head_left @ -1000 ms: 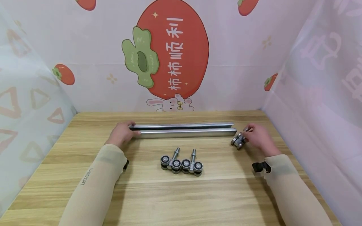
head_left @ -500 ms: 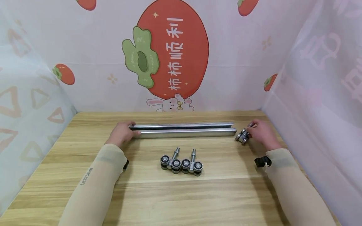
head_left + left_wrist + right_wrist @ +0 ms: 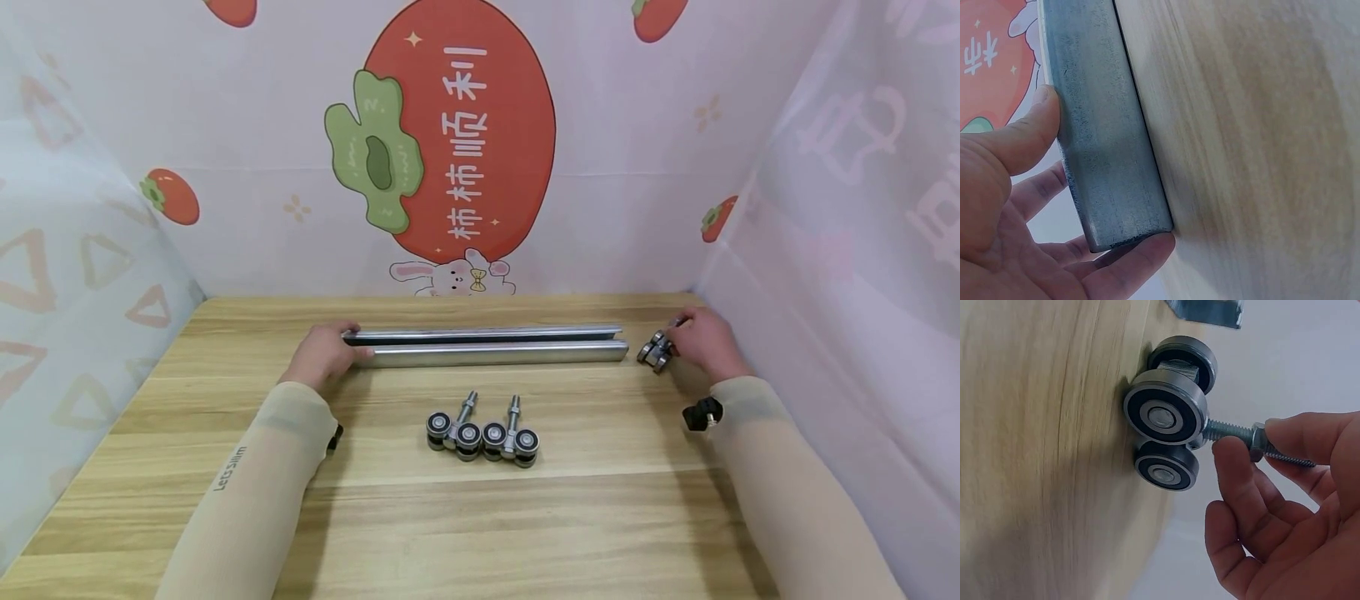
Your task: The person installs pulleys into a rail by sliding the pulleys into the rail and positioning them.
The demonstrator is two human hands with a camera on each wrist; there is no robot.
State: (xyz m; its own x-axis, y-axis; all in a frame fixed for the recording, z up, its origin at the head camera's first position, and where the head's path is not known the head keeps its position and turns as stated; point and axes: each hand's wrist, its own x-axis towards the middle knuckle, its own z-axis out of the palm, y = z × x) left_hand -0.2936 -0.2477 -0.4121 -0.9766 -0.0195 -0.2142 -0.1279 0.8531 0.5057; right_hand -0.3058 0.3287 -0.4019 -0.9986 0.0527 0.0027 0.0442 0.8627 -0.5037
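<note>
A metal channel rail [image 3: 487, 357] with a slot along its top lies across the back of the table. My left hand [image 3: 324, 354] grips its left end; in the left wrist view the thumb presses one side and fingers [image 3: 1132, 269] wrap the end. Beyond the rail's right end, my right hand [image 3: 705, 340] pinches the threaded bolt of a roller trolley [image 3: 656, 352]. The right wrist view shows that trolley's bearing wheels [image 3: 1163, 415] close to the wood, with the thumb and fingers at the nut [image 3: 1259, 442] on the bolt.
Two more roller trolleys, a left one [image 3: 453, 433] and a right one [image 3: 512, 437], stand side by side in front of the rail, bolts pointing backward. Printed cloth walls [image 3: 615, 233] enclose the wooden table [image 3: 465, 533] at the back and both sides.
My right hand has moved right and slightly back with the roller trolley, widening the gap to the rail's end. My left hand, the rail and the other two trolleys have stayed put.
</note>
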